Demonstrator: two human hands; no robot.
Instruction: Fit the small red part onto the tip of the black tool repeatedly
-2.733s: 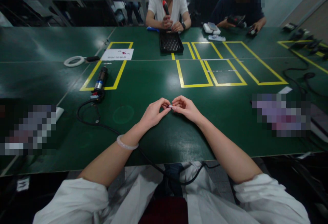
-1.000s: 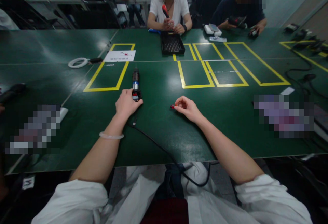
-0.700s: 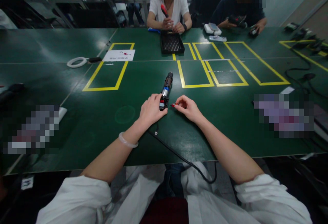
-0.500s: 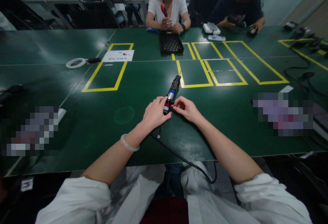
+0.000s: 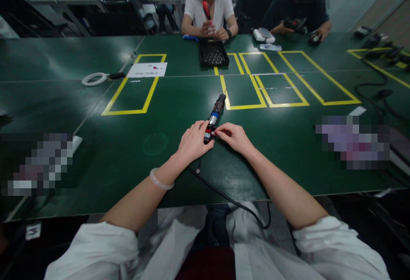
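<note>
The bare inner assembly of an electric drill (image 5: pixel 216 112), with a dark front end, a blue-and-silver motor and a red part lower down, lies tilted on the green table. A thin bit points away from me at its far end. My left hand (image 5: pixel 194 141) is closed round its near end, which hides part of it. Against the right side of the assembly, my right hand (image 5: pixel 235 135) pinches a small red part (image 5: pixel 214 133). I cannot tell whether that part is seated. From the near end a black cord (image 5: pixel 226 196) runs off the table edge, beside a wire with a ring terminal (image 5: pixel 197 170).
Yellow tape rectangles (image 5: pixel 245 107) mark the table (image 5: pixel 112 156). Across stand a black tray (image 5: pixel 214 61) of small parts and a person holding a red-handled tool (image 5: pixel 206 10). A printed sheet (image 5: pixel 147 69) and a white cable coil (image 5: pixel 94 79) lie left. Blurred-out items flank me.
My left hand went left, took the drill assembly and brought it to my right hand. The small red part, held apart at first, now meets the assembly's side.
</note>
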